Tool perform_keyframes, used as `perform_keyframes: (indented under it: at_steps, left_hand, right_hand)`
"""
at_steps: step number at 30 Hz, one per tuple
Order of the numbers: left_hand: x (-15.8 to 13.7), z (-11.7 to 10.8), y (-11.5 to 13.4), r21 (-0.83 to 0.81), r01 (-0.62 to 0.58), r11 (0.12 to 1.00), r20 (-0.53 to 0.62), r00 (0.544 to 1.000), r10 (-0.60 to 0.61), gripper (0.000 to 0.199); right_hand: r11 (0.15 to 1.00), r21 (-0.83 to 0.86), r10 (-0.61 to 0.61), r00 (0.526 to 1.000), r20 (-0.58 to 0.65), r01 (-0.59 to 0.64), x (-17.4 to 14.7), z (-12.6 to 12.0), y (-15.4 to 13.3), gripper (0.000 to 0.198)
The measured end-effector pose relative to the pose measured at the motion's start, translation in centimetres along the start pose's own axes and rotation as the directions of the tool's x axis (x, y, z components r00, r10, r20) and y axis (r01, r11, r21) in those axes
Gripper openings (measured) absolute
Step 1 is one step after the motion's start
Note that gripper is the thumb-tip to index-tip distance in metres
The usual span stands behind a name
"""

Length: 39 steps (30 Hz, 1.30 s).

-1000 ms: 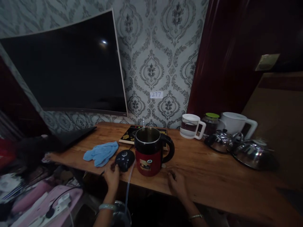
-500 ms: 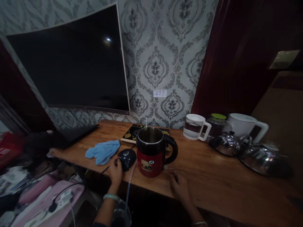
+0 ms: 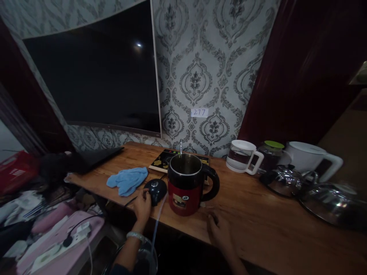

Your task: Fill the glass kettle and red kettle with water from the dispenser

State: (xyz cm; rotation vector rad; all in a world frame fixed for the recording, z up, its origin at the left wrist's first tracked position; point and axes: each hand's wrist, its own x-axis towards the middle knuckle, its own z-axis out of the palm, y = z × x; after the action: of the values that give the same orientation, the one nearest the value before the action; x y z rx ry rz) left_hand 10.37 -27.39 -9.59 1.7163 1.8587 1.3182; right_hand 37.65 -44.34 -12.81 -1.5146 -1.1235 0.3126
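Observation:
A black-and-red electric kettle (image 3: 185, 198) stands upright near the front edge of the wooden table, its top uncovered and its handle to the right. A thin curved metal spout (image 3: 181, 147) rises behind its rim. Just left of the kettle lies a black domed lid (image 3: 156, 188) with a silver button. My left hand (image 3: 142, 206) is at the lid's left edge, fingers bent and closed against its rim. To the right of the kettle, my right hand (image 3: 220, 229) rests on the table front with loosely bent fingers apart, holding nothing.
A blue cloth (image 3: 127, 181) lies left of the lid, and a black patterned panel (image 3: 160, 160) sits behind the kettle. A clear tube (image 3: 156, 225) runs down to a transparent container (image 3: 149, 258). At the right stand a white-lidded jug (image 3: 240, 156), a green-lidded jar (image 3: 272, 154) and metal teapots (image 3: 282, 179).
The view has swung slightly left, so everything sits a little further right. Both hands keep nearly the same places beside the kettle, and the kettle stays where it was.

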Motion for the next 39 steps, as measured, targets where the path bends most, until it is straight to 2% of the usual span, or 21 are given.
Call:
perform_keyframes:
  at_steps: [4,10,13,16,19,20,21,22,23,25,27,31,39]
  left_hand:
    - [0.0,0.0,0.0,0.000,0.024,1.000,0.000,1.000,-0.024,0.028]
    - [0.0,0.0,-0.3,-0.024,-0.003,1.000,-0.015,1.000,0.002,0.027]
    - [0.0,0.0,-0.3,-0.007,-0.013,1.000,-0.001,1.000,0.013,0.027]
    - [0.0,0.0,-0.3,0.000,-0.001,1.000,-0.013,1.000,0.001,0.026]
    - [-0.1,0.0,-0.1,0.010,0.003,1.000,-0.016,1.000,-0.003,0.025]
    - [-0.2,0.0,-0.1,0.012,-0.003,1.000,-0.013,1.000,0.003,0.025]
    - [-0.2,-0.1,0.0,0.013,-0.008,1.000,-0.009,1.000,0.008,0.025]
    - [-0.2,-0.1,0.0,0.015,-0.007,1.000,-0.007,1.000,0.008,0.025]
    - [-0.2,-0.1,0.0,0.017,0.000,1.000,-0.007,1.000,0.001,0.025]
    - [-0.3,-0.1,0.1,0.019,0.017,1.000,-0.005,1.000,-0.017,0.026]
    - [-0.4,-0.1,0.2,0.023,0.018,1.000,-0.001,1.000,-0.018,0.027]
    - [-0.5,-0.2,0.3,0.041,0.014,0.999,0.007,1.000,-0.014,0.027]
    - [-0.4,0.0,0.0,0.010,0.003,1.000,-0.013,1.000,-0.003,0.026]
  right_hand:
    - [1.000,0.000,-0.007,1.000,0.000,0.007,0.0,-0.1,-0.1,0.030]
    - [0.999,-0.010,-0.037,0.999,0.003,0.037,0.1,0.1,-0.4,0.028]
    - [0.999,0.032,-0.011,1.000,0.000,0.011,0.0,0.3,-0.6,0.031]
    - [0.979,0.186,0.108,0.984,-0.139,-0.081,0.3,-1.2,-1.0,0.033]
    - [0.947,0.308,0.198,0.915,-0.351,-0.087,1.4,-4.7,-1.8,0.032]
    - [0.928,0.370,0.222,0.858,-0.464,-0.040,1.9,-5.9,-2.1,0.031]
    - [0.919,0.393,0.231,0.831,-0.507,-0.016,2.5,-6.8,-2.4,0.032]
    - [0.906,0.423,0.244,0.824,-0.512,-0.006,3.0,-7.5,-2.7,0.032]
    - [0.894,0.447,0.263,0.824,-0.502,-0.013,3.3,-7.7,-3.0,0.033]
    - [0.897,0.435,0.282,0.856,-0.433,-0.075,3.7,-6.9,-3.3,0.035]
    - [0.922,0.366,0.270,0.889,-0.370,-0.128,3.4,-5.0,-3.2,0.039]
    - [0.955,0.281,0.173,0.953,-0.250,-0.100,2.0,-1.1,-2.0,0.051]
    - [0.949,0.285,0.174,0.979,-0.107,-0.138,-0.1,1.8,-0.3,0.055]
